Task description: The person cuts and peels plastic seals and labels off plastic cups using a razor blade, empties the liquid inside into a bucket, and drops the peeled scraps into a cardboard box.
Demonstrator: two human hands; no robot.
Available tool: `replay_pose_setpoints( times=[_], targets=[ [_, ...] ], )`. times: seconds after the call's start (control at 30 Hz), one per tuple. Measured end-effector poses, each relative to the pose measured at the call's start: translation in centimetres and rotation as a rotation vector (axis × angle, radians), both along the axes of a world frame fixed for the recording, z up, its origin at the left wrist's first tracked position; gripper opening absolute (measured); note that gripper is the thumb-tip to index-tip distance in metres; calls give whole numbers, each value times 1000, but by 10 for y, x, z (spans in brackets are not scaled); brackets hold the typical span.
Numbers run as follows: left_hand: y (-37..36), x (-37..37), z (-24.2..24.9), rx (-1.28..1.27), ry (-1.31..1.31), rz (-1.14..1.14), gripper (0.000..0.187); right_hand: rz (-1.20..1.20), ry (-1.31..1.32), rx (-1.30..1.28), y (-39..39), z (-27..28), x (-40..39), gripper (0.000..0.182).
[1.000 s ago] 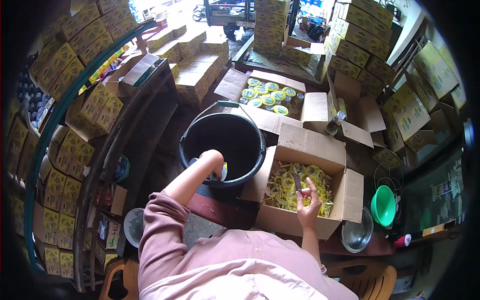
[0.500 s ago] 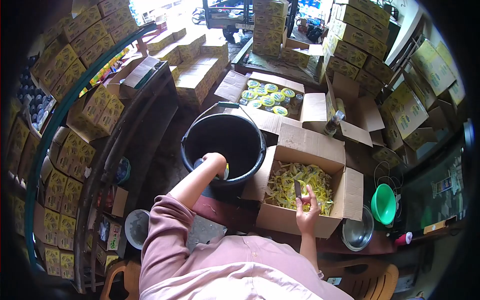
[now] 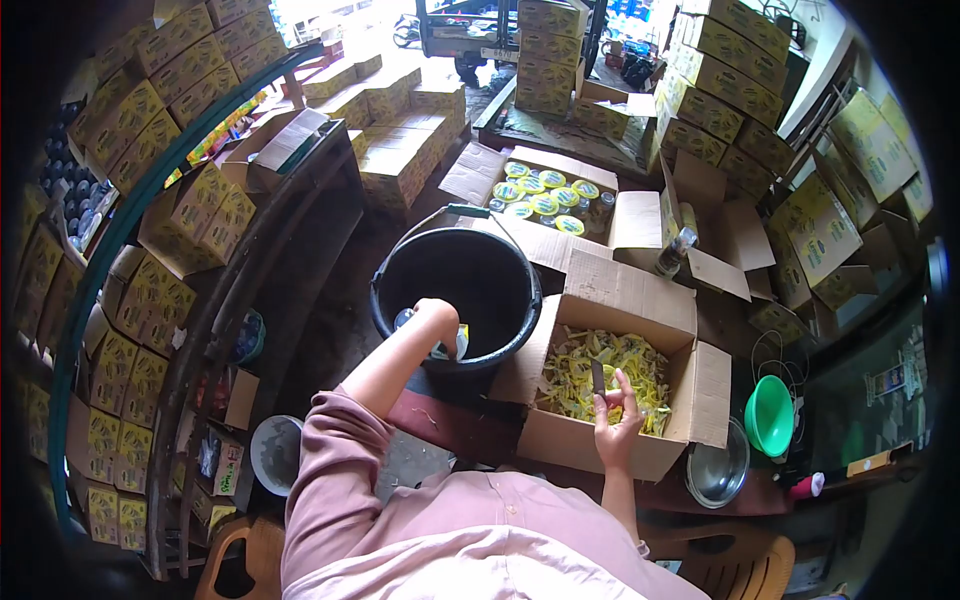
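My left hand [image 3: 436, 322] reaches inside the rim of a black bucket [image 3: 385, 325] with a wire handle. Its fingers are closed around a jar [image 3: 459, 343] with a white and yellow label, mostly hidden by the hand and rim. Over an open cardboard box [image 3: 575, 440], my right hand [image 3: 618, 425] grips a short, flat, dark blade [image 3: 598, 378] pointing upward. Yellow and whitish strips [image 3: 570, 365] fill the bottom of that box, below the blade.
Behind the bucket is an open carton of yellow-lidded jars [image 3: 550, 190]. One jar [image 3: 676, 252] stands near another open carton [image 3: 720, 225]. A green bowl [image 3: 769, 415] and a metal bowl [image 3: 717, 465] sit at right. Stacked cartons [image 3: 115, 380] line the left shelves.
The whole scene has shifted slightly right in view. My left hand has turned a little, showing more of the jar's label. My right hand still holds the blade over the box.
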State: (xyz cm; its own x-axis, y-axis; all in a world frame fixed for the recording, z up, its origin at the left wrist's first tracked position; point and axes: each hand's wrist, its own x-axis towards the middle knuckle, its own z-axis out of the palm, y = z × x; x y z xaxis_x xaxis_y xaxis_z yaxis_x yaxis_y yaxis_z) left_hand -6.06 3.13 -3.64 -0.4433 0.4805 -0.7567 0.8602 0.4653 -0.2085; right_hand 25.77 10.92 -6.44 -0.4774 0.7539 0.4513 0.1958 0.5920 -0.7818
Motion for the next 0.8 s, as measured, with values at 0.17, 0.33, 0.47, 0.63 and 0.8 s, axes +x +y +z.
replay_pose_setpoints(
  times=[0.17, 0.33, 0.47, 0.63, 0.8],
  targets=[
    [-1, -9, -7, -56, -43, 64, 66, -5, 0, -6, 3, 1, -2, 46],
    [-1, -17, -15, 6, -67, 24, 65, -12, -11, 15, 11, 2, -3, 46],
    [-1, -18, -9, 226, -93, 83, 66, -1, 34, -25, 20, 6, -8, 46],
    [-14, -15, 6, 1069, -221, 319, 85, 38, 197, -322, 33, -5, -14, 47],
    [-25, -10, -15, 1131, -341, 351, 102, 61, 143, -439, 42, -14, -26, 47]
  ],
)
